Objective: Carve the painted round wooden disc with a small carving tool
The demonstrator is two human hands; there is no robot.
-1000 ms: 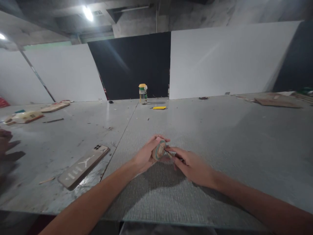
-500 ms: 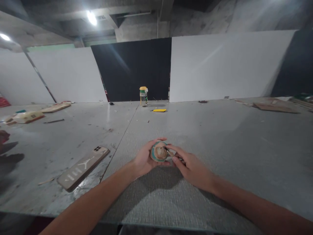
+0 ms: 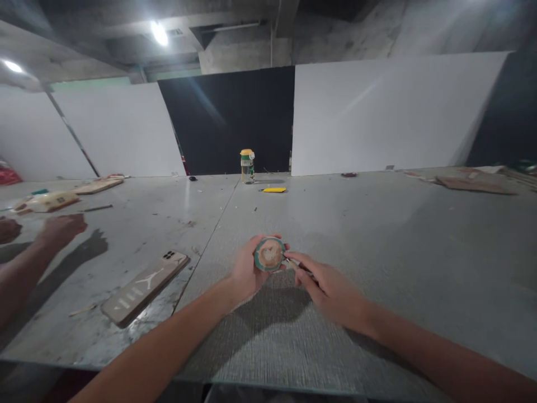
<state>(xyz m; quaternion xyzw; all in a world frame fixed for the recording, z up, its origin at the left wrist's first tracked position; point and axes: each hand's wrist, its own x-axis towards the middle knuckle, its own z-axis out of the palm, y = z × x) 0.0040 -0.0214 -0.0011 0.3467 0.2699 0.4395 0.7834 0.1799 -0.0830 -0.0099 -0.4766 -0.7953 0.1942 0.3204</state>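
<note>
Grey worktop (image 3: 398, 235) runs back to white panels. Above its near middle, the left hand (image 3: 247, 271) grips a round disc (image 3: 269, 254), teal rim and tan face turned this way. The right hand (image 3: 329, 288) pinches a thin tool (image 3: 293, 263), its tip at the disc's right edge. A phone (image 3: 145, 286) lies to the left, and beyond it is another person's hand (image 3: 62, 228).

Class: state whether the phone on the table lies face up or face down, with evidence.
Face down: the phone lies flat, its cased back upward, showing the camera lenses and a printed figure.
</note>
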